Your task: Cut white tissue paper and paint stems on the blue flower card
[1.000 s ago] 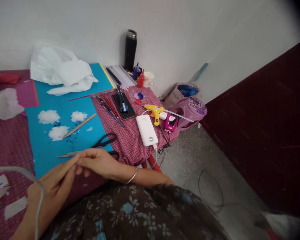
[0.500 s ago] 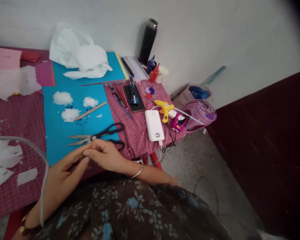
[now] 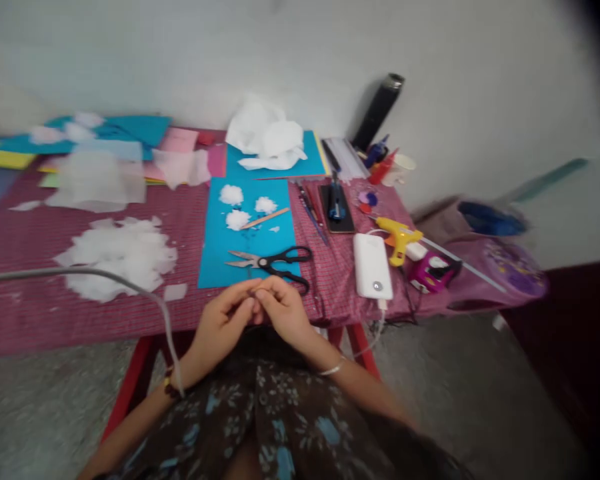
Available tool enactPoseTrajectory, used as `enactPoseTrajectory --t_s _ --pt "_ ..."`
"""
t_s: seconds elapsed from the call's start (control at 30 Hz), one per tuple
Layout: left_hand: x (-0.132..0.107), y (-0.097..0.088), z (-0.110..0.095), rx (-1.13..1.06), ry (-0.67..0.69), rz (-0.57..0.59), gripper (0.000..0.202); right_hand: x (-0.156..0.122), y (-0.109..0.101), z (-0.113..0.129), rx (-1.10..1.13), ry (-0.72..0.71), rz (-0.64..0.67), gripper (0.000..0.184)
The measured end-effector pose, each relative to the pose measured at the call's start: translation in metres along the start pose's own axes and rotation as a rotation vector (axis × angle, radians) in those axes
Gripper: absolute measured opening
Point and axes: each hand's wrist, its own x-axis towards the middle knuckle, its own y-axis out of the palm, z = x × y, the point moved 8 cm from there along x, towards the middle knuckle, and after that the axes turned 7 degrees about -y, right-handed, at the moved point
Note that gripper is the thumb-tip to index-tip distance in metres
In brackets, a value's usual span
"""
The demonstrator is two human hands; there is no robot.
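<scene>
My left hand (image 3: pixel 223 325) and my right hand (image 3: pixel 283 313) meet fingertip to fingertip at the near edge of the low table (image 3: pixel 40 320). Both sets of fingers are pinched together on something too small to make out. Just beyond them, black-handled scissors (image 3: pixel 273 261) lie open on a blue paper sheet (image 3: pixel 250 233). That sheet also carries three white cotton tufts (image 3: pixel 237 203) and a thin wooden stick (image 3: pixel 265 219).
A pile of white cotton (image 3: pixel 117 253) lies left. To the right are a white power bank (image 3: pixel 373 265), yellow glue gun (image 3: pixel 399 235), pink device (image 3: pixel 433 272), phone (image 3: pixel 336 207), paint bottles (image 3: pixel 380 163), black flask (image 3: pixel 379 110) and purple stool (image 3: pixel 500 270). A grey cable (image 3: pixel 105 277) crosses in front.
The camera view swung left and pulled back, showing more of the table's left side. My hands stayed together, now pinching at the fingertips instead of lying one over the other.
</scene>
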Motion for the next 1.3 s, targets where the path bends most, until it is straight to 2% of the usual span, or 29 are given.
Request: enactPoseTrajectory --t_s 0.17,0.33,0.4,0.5,0.57,0.6,0.67,0.7,0.77,0.87,0.93,1.0,1.1,1.3 --pt "-0.015 0.007 0.010 -0.172 -0.016 0.018 0.032 -0.014 0.004 -0.012 0.024 -0.006 -0.017 0.025" --pt "-0.027 0.025 0.008 -0.267 0.003 0.052 0.033 -0.036 -0.005 -0.028 -0.045 -0.025 -0.152 0.022" --pt "-0.034 0.033 0.004 -0.262 0.032 0.078 0.040 -0.043 -0.012 -0.025 -0.107 -0.058 -0.192 0.021" --pt "-0.043 0.038 -0.011 -0.144 0.144 0.153 0.051 -0.040 -0.024 -0.005 -0.233 -0.146 -0.197 0.017" --pt "-0.044 0.025 -0.023 0.019 0.254 0.134 0.044 -0.027 -0.033 0.016 -0.347 -0.219 -0.181 0.019" --pt "-0.043 0.013 -0.029 0.103 0.310 0.091 0.036 -0.018 -0.038 0.027 -0.413 -0.256 -0.175 0.023" --pt "-0.038 -0.018 -0.038 0.247 0.401 -0.025 0.022 0.002 -0.050 0.049 -0.560 -0.326 -0.181 0.032" --pt "-0.035 -0.035 -0.040 0.311 0.417 -0.083 0.023 0.011 -0.055 0.057 -0.639 -0.348 -0.178 0.034" --pt "-0.027 -0.072 -0.038 0.461 0.375 -0.221 0.030 0.024 -0.064 0.067 -0.811 -0.374 -0.162 0.034" --pt "-0.020 -0.123 -0.023 0.572 0.255 -0.322 0.029 0.032 -0.067 0.063 -1.056 -0.371 -0.061 0.009" --pt "-0.017 -0.151 -0.010 0.618 0.182 -0.354 0.022 0.031 -0.063 0.052 -1.184 -0.363 0.035 0.024" --pt "-0.013 -0.168 0.003 0.667 0.116 -0.372 0.018 0.031 -0.058 0.042 -1.284 -0.359 0.119 0.040" --pt "-0.001 -0.168 0.017 0.719 0.078 -0.316 0.017 0.034 -0.054 0.030 -1.397 -0.365 0.190 0.050" --pt "0.020 -0.124 0.031 0.761 0.147 -0.150 0.020 0.040 -0.063 0.019 -1.497 -0.415 0.199 0.049"
